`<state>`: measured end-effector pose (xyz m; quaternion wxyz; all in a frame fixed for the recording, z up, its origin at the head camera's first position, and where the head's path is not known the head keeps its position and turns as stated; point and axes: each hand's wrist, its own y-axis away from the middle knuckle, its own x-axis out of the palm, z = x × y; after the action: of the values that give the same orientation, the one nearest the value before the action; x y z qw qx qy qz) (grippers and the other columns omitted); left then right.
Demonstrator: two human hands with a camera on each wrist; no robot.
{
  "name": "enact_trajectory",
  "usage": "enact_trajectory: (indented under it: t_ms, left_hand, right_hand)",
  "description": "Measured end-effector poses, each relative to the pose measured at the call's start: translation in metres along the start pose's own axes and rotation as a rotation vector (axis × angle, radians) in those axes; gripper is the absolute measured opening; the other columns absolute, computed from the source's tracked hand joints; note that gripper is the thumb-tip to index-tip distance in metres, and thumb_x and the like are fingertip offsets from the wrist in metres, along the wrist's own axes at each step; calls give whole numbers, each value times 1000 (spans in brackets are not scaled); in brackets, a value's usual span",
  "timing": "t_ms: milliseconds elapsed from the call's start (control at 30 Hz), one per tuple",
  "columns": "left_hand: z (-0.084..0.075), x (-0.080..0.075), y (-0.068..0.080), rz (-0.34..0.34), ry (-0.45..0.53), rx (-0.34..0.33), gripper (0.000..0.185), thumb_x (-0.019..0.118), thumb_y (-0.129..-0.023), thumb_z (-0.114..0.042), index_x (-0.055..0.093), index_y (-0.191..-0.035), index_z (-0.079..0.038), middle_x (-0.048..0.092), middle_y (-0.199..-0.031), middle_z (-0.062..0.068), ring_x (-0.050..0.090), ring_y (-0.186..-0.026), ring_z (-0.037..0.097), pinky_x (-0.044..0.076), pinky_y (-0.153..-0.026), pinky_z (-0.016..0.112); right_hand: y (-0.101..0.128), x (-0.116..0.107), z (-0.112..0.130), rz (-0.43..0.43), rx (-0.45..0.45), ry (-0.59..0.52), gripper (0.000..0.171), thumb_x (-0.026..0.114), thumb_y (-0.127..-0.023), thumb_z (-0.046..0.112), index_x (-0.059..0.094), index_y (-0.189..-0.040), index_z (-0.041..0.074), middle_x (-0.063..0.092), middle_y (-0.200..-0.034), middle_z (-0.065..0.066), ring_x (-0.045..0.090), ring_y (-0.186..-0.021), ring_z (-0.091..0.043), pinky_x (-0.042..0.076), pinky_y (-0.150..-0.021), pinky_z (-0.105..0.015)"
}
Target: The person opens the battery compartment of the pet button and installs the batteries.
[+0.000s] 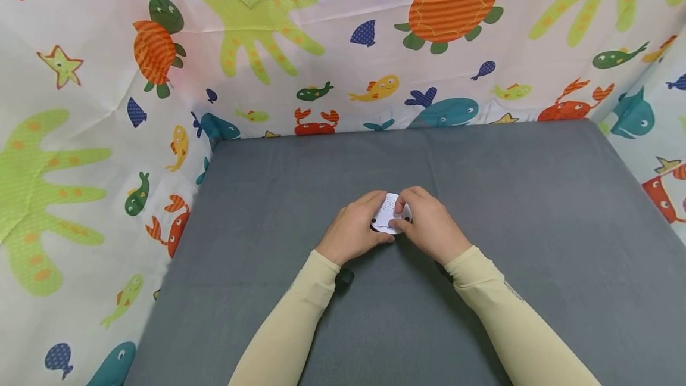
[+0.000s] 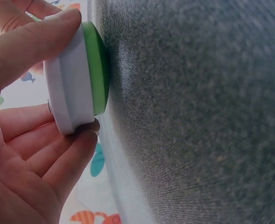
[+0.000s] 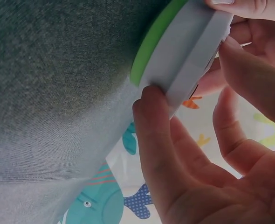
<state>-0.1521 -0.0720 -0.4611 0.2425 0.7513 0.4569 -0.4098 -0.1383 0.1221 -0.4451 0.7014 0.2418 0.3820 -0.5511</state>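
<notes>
A round white device (image 1: 384,214) with a pattern of small holes on its top face sits low at the grey cloth. Its green underside (image 2: 96,70) faces the cloth in the left wrist view. My left hand (image 1: 355,226) grips the rim, thumb (image 2: 39,44) on the near side and fingers (image 2: 65,163) round the other. Across from it, my right hand (image 1: 431,224) holds the device, with one finger (image 3: 154,121) against the side and the thumb (image 3: 254,74) at the edge of the top face. The right index finger is bent above that face. What the device does cannot be told.
Grey cloth (image 1: 268,195) covers the flat surface. White curtains (image 1: 332,11) printed with sea animals stand along the back and both sides. A dark wrist-worn piece (image 1: 345,277) shows at the left cuff, and pale yellow sleeves (image 1: 289,320) cover both forearms.
</notes>
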Motion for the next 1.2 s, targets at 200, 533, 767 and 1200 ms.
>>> enact_trajectory:
  t_ms: [200,533,767,1200]
  left_hand:
    - [0,1,0,2,11,-4,91,93,-87,-32,48,-163,-12,52,-166,4,58,-145,23,48,-122,43]
    - [4,-7,4,75,90,-80,112,100,-79,-26,36,-169,-12,37,-176,6,42,-160,26,39,-129,45]
    - [1,-11,3,81,76,-114,104,95,-83,-10,36,-170,-14,50,-156,13,58,-140,26,52,-117,44]
    - [10,-20,5,112,262,-108,67,69,-107,-42,46,-164,-15,69,-142,4,71,-109,16,60,-94,37]
  right_hand:
    - [1,-1,-2,13,-19,18,24,86,-94,17,64,-101,10,65,-132,-15,66,-101,-30,56,-82,-44]
    - [-1,-19,-16,150,-15,-18,54,98,-80,21,64,-119,9,66,-122,-10,64,-104,-28,55,-89,-44]
    - [-4,-18,-21,236,17,-22,90,90,-87,7,42,-162,1,54,-161,-21,61,-139,-37,52,-114,-56]
    - [-7,-33,-41,209,11,-173,49,72,-106,37,69,-142,4,78,-123,-12,73,-103,-23,61,-87,-44]
